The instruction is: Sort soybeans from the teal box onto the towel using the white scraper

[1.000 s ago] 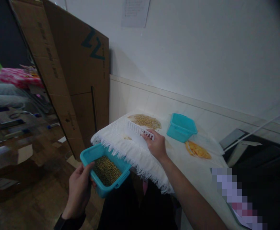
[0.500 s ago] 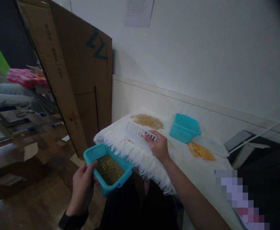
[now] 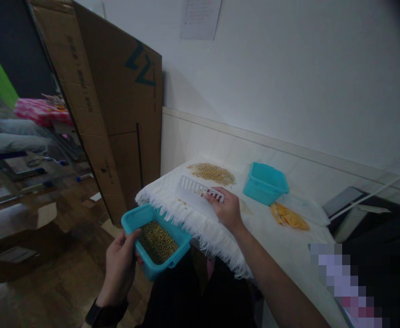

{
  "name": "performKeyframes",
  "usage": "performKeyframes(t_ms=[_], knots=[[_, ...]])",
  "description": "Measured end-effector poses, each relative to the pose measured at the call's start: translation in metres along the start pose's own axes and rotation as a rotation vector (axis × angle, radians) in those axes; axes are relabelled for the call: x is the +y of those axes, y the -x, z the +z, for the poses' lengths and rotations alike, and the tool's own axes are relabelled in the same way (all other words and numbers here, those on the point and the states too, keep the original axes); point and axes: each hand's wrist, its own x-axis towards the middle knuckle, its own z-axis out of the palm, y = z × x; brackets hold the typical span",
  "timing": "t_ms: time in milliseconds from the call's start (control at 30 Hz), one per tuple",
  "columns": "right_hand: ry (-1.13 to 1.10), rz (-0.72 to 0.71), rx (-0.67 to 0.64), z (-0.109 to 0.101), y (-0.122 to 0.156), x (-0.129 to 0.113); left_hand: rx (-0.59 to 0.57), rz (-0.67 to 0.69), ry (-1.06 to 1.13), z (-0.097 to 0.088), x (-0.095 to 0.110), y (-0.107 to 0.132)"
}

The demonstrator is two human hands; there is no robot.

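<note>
The right grip (image 3: 227, 205) is closed on the near end of a white slotted plastic tool (image 3: 189, 193), which extends toward its 10 o'clock over a white fringed cloth (image 3: 208, 234); whether it touches the cloth is unclear. The left grip (image 3: 120, 262) clasps the rim of a teal tub (image 3: 175, 233), thumb over the edge. That tub, partly filled with yellow-green beans (image 3: 157, 243), sits at the left grip's 2 o'clock and the right grip's 8, beside the fringe.

Around the right grip on the white desk (image 3: 289, 257), a pile of pale beans (image 3: 213, 173) lies at 11 o'clock, a second teal tub (image 3: 264, 190) at 2, and a crumpled yellow-orange item (image 3: 289, 216) at 3. Farther out, a tall cardboard box (image 3: 118, 95) stands at 10, a white wall (image 3: 282, 68) bearing a printed sheet (image 3: 200, 19) rises at 12, and wooden floor (image 3: 73, 269) spreads at 8.
</note>
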Motion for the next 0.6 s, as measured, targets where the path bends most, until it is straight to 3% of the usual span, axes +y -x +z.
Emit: performKeyframes(t_ms=[600], knots=[[0.021,-0.041,-0.063,0.0018,0.0028,-0.0008,0.011,0.006,-0.022,0.0006,-0.0013,-0.0022]])
